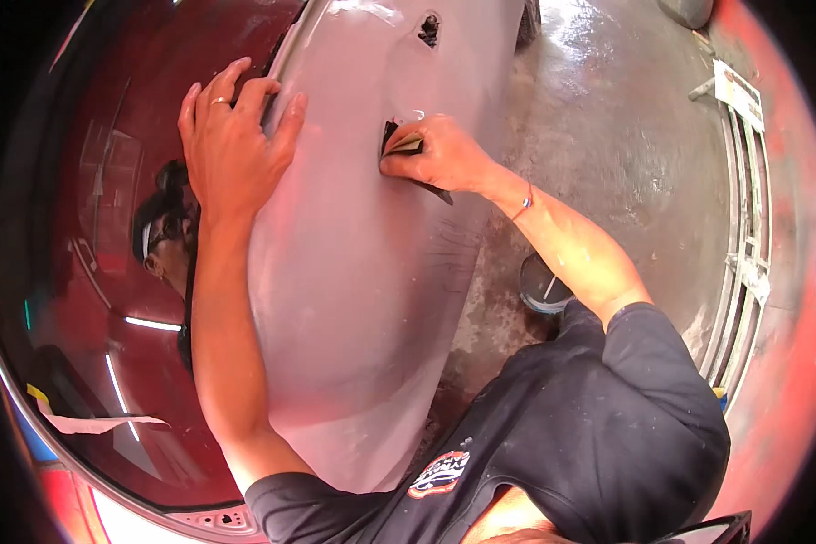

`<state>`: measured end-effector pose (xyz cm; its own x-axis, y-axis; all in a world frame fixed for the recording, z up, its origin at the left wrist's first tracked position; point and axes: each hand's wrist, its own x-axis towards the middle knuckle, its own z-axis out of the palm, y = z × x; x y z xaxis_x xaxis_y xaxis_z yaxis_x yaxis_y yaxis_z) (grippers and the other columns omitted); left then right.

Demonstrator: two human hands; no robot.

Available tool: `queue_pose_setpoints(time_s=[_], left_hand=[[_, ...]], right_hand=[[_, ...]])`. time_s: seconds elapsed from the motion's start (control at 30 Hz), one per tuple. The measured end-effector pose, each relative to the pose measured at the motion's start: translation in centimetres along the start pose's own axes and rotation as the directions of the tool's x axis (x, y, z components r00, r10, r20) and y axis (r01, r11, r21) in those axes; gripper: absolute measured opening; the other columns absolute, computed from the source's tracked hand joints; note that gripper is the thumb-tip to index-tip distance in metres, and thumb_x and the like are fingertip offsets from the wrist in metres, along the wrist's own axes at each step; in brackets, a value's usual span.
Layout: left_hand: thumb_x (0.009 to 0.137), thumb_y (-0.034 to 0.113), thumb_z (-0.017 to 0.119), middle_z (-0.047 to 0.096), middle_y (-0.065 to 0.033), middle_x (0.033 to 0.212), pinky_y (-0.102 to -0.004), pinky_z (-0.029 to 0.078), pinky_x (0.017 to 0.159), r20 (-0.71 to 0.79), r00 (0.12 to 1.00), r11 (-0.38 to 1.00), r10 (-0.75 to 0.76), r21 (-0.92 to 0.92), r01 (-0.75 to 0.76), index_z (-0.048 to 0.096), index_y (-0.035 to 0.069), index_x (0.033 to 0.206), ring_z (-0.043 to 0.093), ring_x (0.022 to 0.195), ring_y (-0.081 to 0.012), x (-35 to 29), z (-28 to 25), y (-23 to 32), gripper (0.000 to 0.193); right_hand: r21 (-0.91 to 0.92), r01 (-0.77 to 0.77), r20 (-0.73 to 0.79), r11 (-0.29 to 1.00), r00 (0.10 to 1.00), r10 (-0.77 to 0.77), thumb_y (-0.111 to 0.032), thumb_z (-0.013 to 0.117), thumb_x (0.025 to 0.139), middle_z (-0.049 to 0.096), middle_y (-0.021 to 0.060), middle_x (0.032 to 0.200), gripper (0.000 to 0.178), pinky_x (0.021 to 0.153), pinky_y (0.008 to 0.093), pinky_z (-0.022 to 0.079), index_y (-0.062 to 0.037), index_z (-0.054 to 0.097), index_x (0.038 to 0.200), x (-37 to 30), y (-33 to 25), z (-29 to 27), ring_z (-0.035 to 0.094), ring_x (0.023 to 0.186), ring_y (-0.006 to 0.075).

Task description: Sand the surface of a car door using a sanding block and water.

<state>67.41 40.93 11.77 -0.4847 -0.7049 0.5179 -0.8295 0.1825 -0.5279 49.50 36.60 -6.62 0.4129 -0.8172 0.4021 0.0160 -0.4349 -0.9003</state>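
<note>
A folded sheet of sandpaper (410, 143), dark with a tan inner side, is pinched between the thumb and fingers of my right hand (446, 154). It lies against the dull grey car body panel (354, 317). My left hand (236, 154) is spread over the border between the panel and the dark, glossy car window (72, 272); its fingers are apart and hold nothing. Part of the sandpaper is hidden behind my right fingers. Dark scribble-like marks show on the panel below my right hand.
Toward the far end of the panel is a ragged dark opening (429, 30). A strip of pale tape (100, 422) hangs at the window's lower left. My shoe (544, 283) stands on the wet-looking concrete floor (607, 118). A metal rack (743, 208) runs along the right.
</note>
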Motion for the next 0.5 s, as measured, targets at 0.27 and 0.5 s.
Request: queue_pose_setpoints(time_s=[0.27, 0.5], left_hand=[[0.089, 0.04, 0.07, 0.062, -0.0105, 0.134, -0.0478, 0.029, 0.116, -0.009, 1.0, 1.0, -0.006, 0.028, 0.006, 0.071, 0.011, 0.104, 0.055, 0.125, -0.027, -0.2, 0.3, -0.5, 0.033], [0.089, 0.042, 0.069, 0.062, -0.0106, 0.134, -0.0477, 0.029, 0.116, 0.008, 1.0, 0.999, -0.017, 0.031, 0.017, 0.071, 0.011, 0.104, 0.055, 0.126, -0.0267, 0.0, 0.5, -0.2, 0.034]], right_hand=[[0.054, -0.225, -0.226, 0.973, 0.946, 0.232, -0.028, 0.072, 0.085, 0.07, 0.013, 0.074, 0.035, 0.066, 0.033, 0.052, 0.0029, 0.072, 0.099, -1.1, -2.1, 1.6, 0.067, 0.068, 0.0204], [-0.04, -0.167, -0.107, 0.985, 0.981, 0.162, -0.027, 0.071, 0.085, 0.069, 0.0167, 0.073, 0.032, 0.065, 0.0357, 0.051, 0.0026, 0.072, 0.097, -1.6, -2.3, 0.9, 0.066, 0.067, 0.0223]])
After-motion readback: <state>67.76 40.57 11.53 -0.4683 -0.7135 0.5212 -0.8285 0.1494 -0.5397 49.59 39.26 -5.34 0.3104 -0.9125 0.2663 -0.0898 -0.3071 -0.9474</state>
